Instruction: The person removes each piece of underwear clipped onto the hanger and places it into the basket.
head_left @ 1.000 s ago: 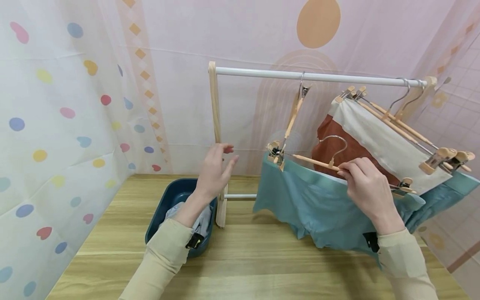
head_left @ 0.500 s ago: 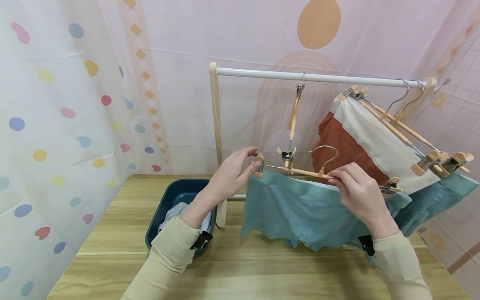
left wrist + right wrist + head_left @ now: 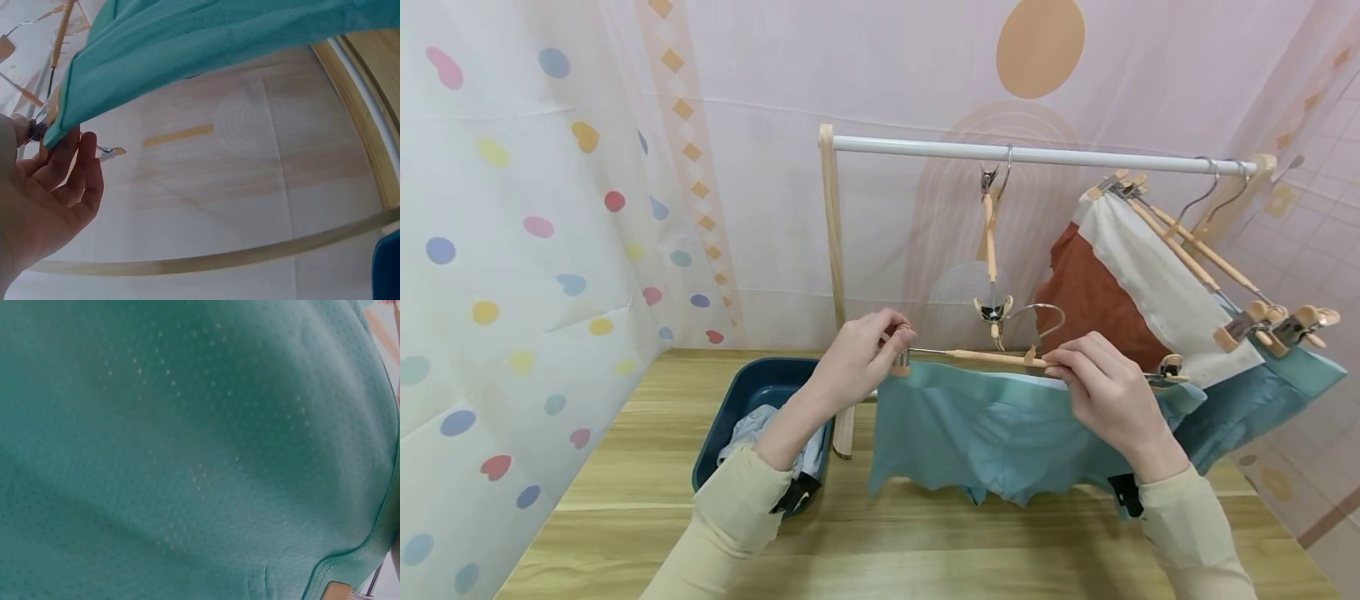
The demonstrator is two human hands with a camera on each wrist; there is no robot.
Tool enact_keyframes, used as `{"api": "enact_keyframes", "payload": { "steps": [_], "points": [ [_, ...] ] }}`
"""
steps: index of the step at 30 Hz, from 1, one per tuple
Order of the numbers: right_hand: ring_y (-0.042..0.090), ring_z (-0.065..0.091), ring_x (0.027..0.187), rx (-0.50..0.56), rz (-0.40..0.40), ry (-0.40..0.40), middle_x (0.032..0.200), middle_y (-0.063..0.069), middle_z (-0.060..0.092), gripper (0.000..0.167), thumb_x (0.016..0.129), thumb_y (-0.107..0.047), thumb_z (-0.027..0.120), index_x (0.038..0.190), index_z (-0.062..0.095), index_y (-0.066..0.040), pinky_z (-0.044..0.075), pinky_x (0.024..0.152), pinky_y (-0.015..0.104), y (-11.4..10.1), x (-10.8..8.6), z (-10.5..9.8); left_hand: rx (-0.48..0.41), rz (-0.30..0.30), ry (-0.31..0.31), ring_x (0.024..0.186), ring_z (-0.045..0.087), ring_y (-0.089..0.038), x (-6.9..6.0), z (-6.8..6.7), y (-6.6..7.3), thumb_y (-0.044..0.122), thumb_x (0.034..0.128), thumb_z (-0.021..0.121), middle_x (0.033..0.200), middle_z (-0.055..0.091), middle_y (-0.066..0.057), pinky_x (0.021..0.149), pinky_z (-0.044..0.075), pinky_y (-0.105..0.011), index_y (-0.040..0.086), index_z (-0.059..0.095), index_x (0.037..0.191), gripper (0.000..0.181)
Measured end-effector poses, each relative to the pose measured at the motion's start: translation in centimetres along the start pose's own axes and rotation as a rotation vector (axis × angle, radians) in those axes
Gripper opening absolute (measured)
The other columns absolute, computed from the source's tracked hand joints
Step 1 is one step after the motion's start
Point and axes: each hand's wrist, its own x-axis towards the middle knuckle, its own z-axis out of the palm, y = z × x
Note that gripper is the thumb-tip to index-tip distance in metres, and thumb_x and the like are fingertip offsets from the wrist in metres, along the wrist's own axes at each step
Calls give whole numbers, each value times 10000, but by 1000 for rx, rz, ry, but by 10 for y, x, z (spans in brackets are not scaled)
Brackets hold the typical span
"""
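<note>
Teal shorts (image 3: 992,433) hang by their waistband from a wooden clip hanger (image 3: 992,357), held off the rail in front of the rack. The left hand (image 3: 859,358) pinches the clip (image 3: 902,363) at the hanger's left end. In the left wrist view, that hand's (image 3: 53,194) thumb and fingers close on the clip at a corner of the teal cloth (image 3: 187,50). The right hand (image 3: 1108,396) grips the hanger's bar just right of its hook (image 3: 1052,312). Teal fabric (image 3: 187,450) fills most of the right wrist view, where the right hand is hidden.
The white rail (image 3: 917,147) carries an empty clip hanger (image 3: 990,237) near its middle and two hangers with clothes at the right, including a white and rust-red garment (image 3: 1097,279). A dark blue basin (image 3: 707,454) holding grey cloth (image 3: 751,427) stands left of the rack.
The left hand has moved right and down from empty air onto the hanger's left clip. The right hand has brought the hanger and teal shorts leftward.
</note>
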Motion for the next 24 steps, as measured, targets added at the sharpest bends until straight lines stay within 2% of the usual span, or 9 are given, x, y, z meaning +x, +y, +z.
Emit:
{"api": "enact_keyframes", "payload": {
  "steps": [5, 12, 24],
  "points": [
    [188, 574, 716, 50, -20, 12, 789, 83, 641, 350, 1002, -230, 479, 825, 680, -5, 477, 643, 273, -1, -2, -3, -60, -36, 58, 755, 636, -150, -13, 1, 11, 187, 958, 560, 875, 693, -92, 719, 537, -265, 33, 618, 986, 167],
    [182, 581, 724, 112, -33, 26, 793, 80, 649, 348, 999, -226, 485, 829, 686, 0, 476, 660, 263, -6, -3, -10, -65, -32, 142, 753, 631, -166, -29, 0, 31, 149, 923, 612, 799, 674, -75, 700, 521, -295, 39, 601, 915, 111],
    [172, 575, 702, 143, -64, 37, 780, 75, 641, 343, 1000, -217, 483, 821, 686, -5, 475, 631, 254, -12, -1, -13, -67, 22, 231, 672, 638, -142, -41, 1, 38, 87, 898, 632, 740, 667, -74, 724, 553, -304, 24, 594, 852, 87]
  ]
}}
